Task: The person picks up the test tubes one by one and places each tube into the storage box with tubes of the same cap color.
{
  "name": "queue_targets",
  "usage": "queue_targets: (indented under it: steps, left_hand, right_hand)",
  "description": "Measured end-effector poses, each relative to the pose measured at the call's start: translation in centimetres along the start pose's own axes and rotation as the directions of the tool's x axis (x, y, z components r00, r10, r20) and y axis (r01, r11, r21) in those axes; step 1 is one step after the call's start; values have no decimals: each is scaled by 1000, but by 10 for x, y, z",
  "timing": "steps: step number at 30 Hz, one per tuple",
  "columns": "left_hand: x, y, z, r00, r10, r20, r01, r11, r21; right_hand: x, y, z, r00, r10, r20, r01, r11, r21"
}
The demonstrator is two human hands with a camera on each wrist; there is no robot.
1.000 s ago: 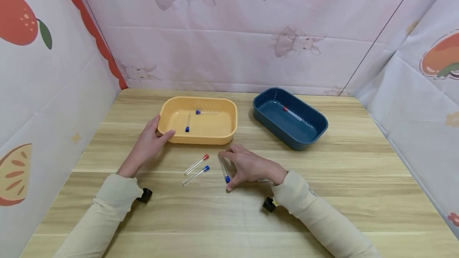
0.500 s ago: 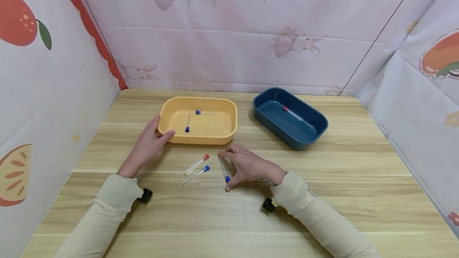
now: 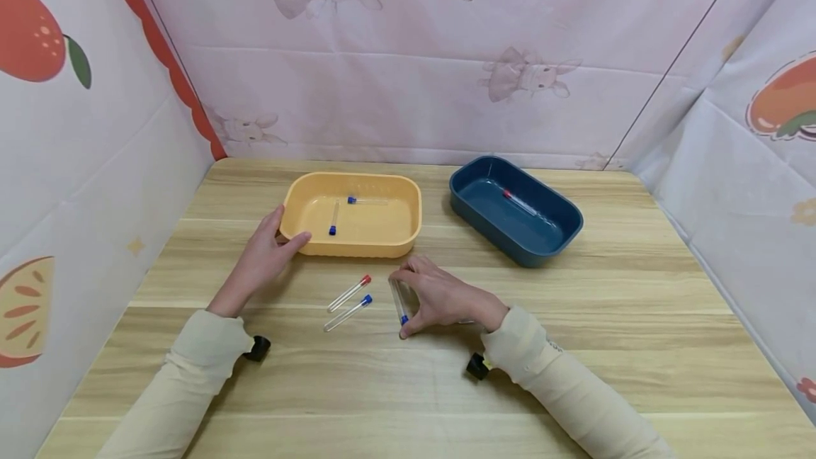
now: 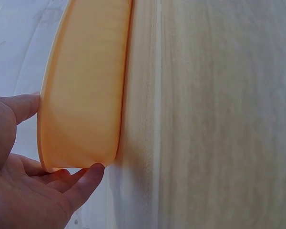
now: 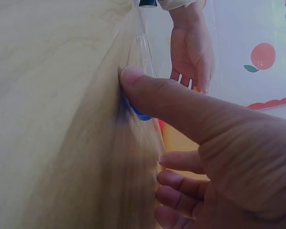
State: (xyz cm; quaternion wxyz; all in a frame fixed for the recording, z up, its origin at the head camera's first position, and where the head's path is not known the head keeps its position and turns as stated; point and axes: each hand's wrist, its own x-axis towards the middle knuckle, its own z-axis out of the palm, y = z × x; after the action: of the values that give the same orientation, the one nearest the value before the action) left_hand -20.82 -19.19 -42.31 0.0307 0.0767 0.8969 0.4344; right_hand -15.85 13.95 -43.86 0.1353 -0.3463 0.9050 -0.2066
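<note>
Clearly, the left hand [image 3: 260, 259] holds the near left corner of the yellow tub [image 3: 350, 249], its thumb at the rim and its other fingers bent against the end wall; the right hand [image 3: 446, 296] arches low over the tabletop [image 3: 357, 388], its thumb and forefinger at opposite ends of a blue-capped tube [image 3: 399, 301], thumb by the cap, though I cannot tell whether it grips the tube; that tube is on the near side of the yellow tub; between the hands, a red-capped tube [image 3: 347, 295] and a second blue-capped tube [image 3: 347, 314] lie side by side, a little apart, caps pointing away from the person and to the right; inside the yellow tub are two more blue-capped tubes [image 3: 334, 219], set roughly at right angles; to its right stands the dark blue tub [image 3: 487, 231], turned at a slant, with another red-capped tube [image 3: 523, 205] lying inside; something clear, mostly hidden, shows beneath the right wrist; rabbit-print cloth [image 3: 395, 105] hangs behind the tabletop.
</note>
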Motion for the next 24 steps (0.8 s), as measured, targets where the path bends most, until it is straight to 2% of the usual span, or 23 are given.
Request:
queue_targets:
  steps: [13, 19, 24]
  left_hand:
    - [-1, 1, 0, 1000, -10, 3, 10, 1000, -9]
    - [1, 0, 0, 1000, -2, 0, 2, 1000, -20]
    - [3, -2, 1, 1000, 7, -5, -7, 1000, -9]
  right_hand:
    - [-7, -3, -2, 1000, 19, -5, -18, 997, 70]
    - [-13, -7, -14, 1000, 6, -20, -4, 994, 107]
    - [-14, -10, -29, 997, -48, -63, 55, 993, 109]
